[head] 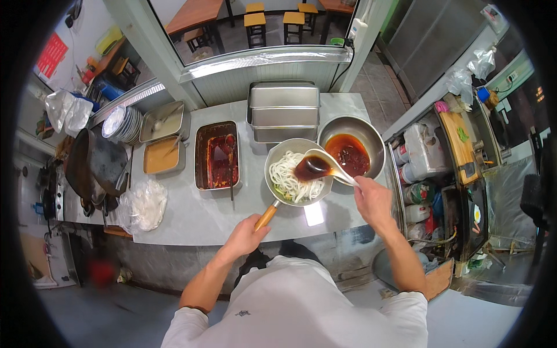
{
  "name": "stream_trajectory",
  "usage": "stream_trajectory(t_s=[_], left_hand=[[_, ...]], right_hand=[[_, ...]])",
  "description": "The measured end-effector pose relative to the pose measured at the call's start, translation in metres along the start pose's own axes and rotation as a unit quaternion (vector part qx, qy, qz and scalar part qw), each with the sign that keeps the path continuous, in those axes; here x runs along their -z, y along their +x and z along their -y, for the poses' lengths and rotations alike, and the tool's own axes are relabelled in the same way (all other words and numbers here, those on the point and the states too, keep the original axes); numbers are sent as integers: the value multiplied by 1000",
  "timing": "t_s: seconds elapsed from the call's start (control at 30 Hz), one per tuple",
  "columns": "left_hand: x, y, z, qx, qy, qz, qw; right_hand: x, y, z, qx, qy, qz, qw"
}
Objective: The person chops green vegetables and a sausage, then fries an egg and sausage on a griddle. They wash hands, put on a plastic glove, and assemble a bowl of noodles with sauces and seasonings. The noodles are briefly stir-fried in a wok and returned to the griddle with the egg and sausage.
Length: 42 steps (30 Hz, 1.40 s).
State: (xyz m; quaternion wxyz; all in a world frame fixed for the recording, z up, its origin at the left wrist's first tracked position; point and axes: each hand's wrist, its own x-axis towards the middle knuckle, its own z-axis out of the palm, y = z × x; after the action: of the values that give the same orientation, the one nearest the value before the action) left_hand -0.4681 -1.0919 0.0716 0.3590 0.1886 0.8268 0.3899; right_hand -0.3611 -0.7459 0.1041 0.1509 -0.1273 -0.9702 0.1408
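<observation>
My left hand is closed around the wooden handle of a metal saucepan. White noodles with some green vegetable lie in the pan. In my right hand is the handle of a white ladle, its bowl full of dark brown liquid and held over the noodles. Behind and to the right, a steel mixing bowl contains reddish-brown sauce, and it is partly hidden by the ladle and the pan.
Left of the pan stands a steel tray of red chili oil with a ladle. Farther left are a container of tan sauce, another steel tray, stacked plates, a wok and a plastic bag. Steel containers stand behind the pan.
</observation>
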Motion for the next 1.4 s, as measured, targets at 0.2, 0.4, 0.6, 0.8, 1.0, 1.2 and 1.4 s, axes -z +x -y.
stream_trajectory(t_s=[0.2,0.4,0.6,0.8,1.0,1.2,1.4], left_hand=[[2,-9,-12,5,-26,-10,1000],[29,-57,-6,-6,-99,-45,994],[85,-140,15,19,-113,-202,973],[126,-206,101,112,-106,-265,952],[133,-202,204,116,-152,-229,954],[175,-175,234,97,-161,-154,970],[208,-160,256,83,-128,-119,981]], right_hand=[[18,17,12,136,-64,-38,988],[38,41,49,39,165,16,985],[-17,123,135,-16,439,126,889],[-142,238,289,159,157,28,974],[-291,313,378,223,-82,35,971],[-342,334,394,180,-148,125,964],[-330,301,413,322,-104,67,939]])
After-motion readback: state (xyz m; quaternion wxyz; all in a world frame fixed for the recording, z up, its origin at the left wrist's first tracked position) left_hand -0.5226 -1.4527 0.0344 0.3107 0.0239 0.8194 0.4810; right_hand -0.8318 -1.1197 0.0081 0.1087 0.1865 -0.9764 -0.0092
